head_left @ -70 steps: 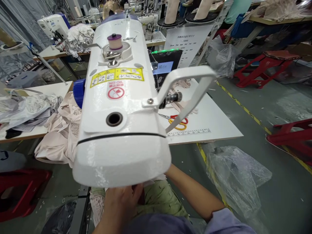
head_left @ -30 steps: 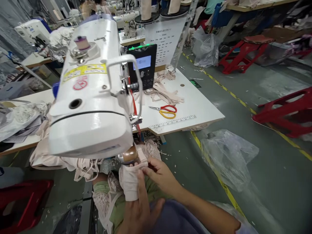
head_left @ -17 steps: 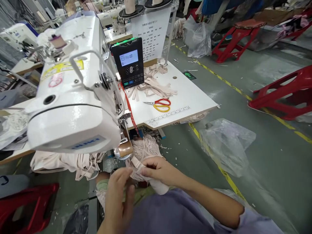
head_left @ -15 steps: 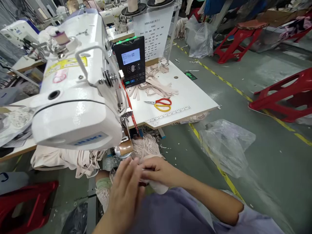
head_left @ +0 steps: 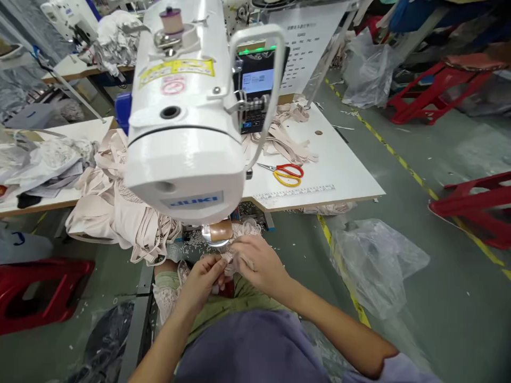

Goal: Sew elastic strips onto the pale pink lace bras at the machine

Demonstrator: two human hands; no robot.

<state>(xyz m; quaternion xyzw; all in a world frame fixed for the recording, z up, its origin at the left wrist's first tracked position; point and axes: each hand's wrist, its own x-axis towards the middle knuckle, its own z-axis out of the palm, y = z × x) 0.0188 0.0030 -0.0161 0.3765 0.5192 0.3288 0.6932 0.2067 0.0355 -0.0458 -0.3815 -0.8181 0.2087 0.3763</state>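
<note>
My left hand (head_left: pixel 204 277) and my right hand (head_left: pixel 255 261) meet just below the head of a white sewing machine (head_left: pixel 183 117). Both pinch a small beige fabric piece (head_left: pixel 231 259) between fingertips, close under the machine's brown cylinder end (head_left: pixel 219 233). Lace fabric (head_left: pixel 170 298) lies on my lap beneath the hands. The needle area is hidden behind the machine head.
Red and yellow scissors (head_left: pixel 284 173) and beige straps (head_left: pixel 289 143) lie on the white table (head_left: pixel 347 175). A control panel (head_left: pixel 255 90) stands behind the machine. Beige garments (head_left: pixel 112 213) hang off the left. Red stools (head_left: pixel 38 292) and a plastic bag (head_left: pixel 379 260) sit on the floor.
My view swung back so the machine head sits centred. My left hand went from flat over the fabric to pinching it; both hands rose closer to the cylinder end.
</note>
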